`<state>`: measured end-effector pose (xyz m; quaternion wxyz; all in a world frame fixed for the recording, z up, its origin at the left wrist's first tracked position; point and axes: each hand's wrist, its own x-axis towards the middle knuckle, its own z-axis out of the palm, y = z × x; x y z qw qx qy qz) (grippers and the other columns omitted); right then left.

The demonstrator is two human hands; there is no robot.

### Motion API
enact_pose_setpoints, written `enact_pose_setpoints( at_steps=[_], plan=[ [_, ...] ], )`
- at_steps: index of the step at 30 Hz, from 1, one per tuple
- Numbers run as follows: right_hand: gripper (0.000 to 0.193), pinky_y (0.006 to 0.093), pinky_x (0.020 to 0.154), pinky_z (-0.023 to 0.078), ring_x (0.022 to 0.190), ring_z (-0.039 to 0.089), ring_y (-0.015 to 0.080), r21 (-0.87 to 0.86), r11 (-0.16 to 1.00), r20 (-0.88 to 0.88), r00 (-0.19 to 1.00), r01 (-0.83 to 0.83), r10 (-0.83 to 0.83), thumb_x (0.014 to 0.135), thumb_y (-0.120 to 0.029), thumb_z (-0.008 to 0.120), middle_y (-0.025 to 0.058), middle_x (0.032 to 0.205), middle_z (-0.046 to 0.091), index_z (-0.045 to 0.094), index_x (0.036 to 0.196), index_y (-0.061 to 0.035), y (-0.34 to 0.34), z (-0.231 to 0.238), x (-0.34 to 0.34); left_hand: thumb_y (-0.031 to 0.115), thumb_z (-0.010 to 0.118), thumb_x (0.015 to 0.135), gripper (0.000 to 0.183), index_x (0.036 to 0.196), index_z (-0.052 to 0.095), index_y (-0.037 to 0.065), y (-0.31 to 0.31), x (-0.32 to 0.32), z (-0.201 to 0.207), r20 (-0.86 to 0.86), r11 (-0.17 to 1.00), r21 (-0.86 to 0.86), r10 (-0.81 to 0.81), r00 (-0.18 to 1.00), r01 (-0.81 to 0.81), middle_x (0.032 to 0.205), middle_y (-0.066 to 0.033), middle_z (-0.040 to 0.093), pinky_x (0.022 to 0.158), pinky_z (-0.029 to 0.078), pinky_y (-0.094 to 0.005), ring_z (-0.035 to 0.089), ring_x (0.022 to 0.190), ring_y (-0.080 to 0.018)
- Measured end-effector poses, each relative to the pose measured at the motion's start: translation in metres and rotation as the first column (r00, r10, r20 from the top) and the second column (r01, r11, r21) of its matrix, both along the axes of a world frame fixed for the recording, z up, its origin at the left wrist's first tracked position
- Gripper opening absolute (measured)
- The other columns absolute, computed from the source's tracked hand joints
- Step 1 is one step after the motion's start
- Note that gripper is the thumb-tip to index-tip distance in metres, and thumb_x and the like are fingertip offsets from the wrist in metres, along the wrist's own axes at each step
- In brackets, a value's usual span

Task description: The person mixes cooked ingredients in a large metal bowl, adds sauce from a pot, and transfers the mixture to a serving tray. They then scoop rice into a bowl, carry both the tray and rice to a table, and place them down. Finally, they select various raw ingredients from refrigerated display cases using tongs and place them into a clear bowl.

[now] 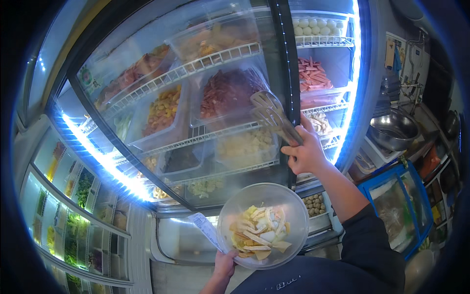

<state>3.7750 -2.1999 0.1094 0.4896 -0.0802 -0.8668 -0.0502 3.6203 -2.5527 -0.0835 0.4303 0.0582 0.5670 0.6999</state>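
My left hand point(225, 263) grips the rim of a round translucent plastic bowl point(296, 234), together with a printed paper slip point(204, 228). Inside the bowl lie pale sliced strips point(259, 236), yellowish pieces and a white rounded piece. My right hand point(309, 148) is closed around slotted metal serving tongs point(272, 115), which point up and to the left. Its fingers also rest at the dark edge of the fridge's glass door point(289, 63); how firmly they hold that edge cannot be made out. Behind the glass, tubs of reddish sliced meat point(227, 93) and yellow pieces point(166, 105) stand on wire shelves.
Right of the door edge, the fridge's open section shows white eggs point(318, 27) and pink strips point(314, 73). A second lit cabinet point(73, 215) with greens stands at left. At right are a metal basin point(394, 130) and a blue-framed glass-lidded case point(399, 208).
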Motion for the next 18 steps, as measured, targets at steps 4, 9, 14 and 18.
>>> enact_pose_setpoints(
  at_steps=[4,9,14,18],
  plan=[
    [0.012,0.0608,0.101,0.037,0.112,0.044,0.055,-0.185,0.979,0.089,0.991,-0.081,0.099,0.051,-0.013,0.067,0.0166,0.101,0.053,0.064,0.063,-0.011,-0.011,-0.002,-0.016,-0.011,0.052,0.074,0.059,0.131,0.04,-0.002,0.011,0.002,0.016,0.002,0.999,0.028,0.033,0.999,-0.034,0.121,-0.0174,0.055,0.083,0.054,-0.0411,0.061,0.101,-0.0306],
    [0.015,0.0492,0.096,0.043,0.118,0.043,0.0497,-0.045,0.979,0.263,0.943,-0.2,0.204,0.061,-0.019,0.071,0.0211,0.117,0.046,0.069,0.076,-0.0153,-0.013,-0.005,-0.032,-0.013,0.048,0.072,0.074,0.142,0.03,0.004,0.017,0.009,0.026,0.023,0.998,-0.042,-0.039,0.999,0.04,0.131,-0.0182,0.049,0.098,0.046,-0.0455,0.053,0.117,-0.0343],
    [0.02,0.0466,0.066,0.049,0.083,0.056,0.0376,-0.356,0.934,0.269,0.954,-0.032,0.136,0.063,-0.015,0.067,0.0192,0.097,0.049,0.071,0.082,-0.0212,0.011,0.017,0.022,-0.013,0.048,0.072,0.075,0.143,0.03,0.003,0.022,0.019,0.027,0.003,1.0,0.011,-0.015,1.0,0.015,0.132,-0.0179,0.048,0.1,0.046,-0.0448,0.052,0.118,-0.034],
    [0.038,0.0376,0.077,0.049,0.093,0.056,0.0356,-0.254,0.959,0.465,0.885,0.129,0.004,0.056,-0.006,0.064,0.019,0.11,0.049,0.074,0.092,-0.0113,0.039,0.065,0.075,-0.013,0.051,0.072,0.062,0.132,0.039,0.0,0.027,0.023,0.032,0.01,0.998,0.049,-0.044,0.999,0.043,0.122,-0.0175,0.053,0.083,0.055,-0.0414,0.059,0.106,-0.0323]
  ],
)
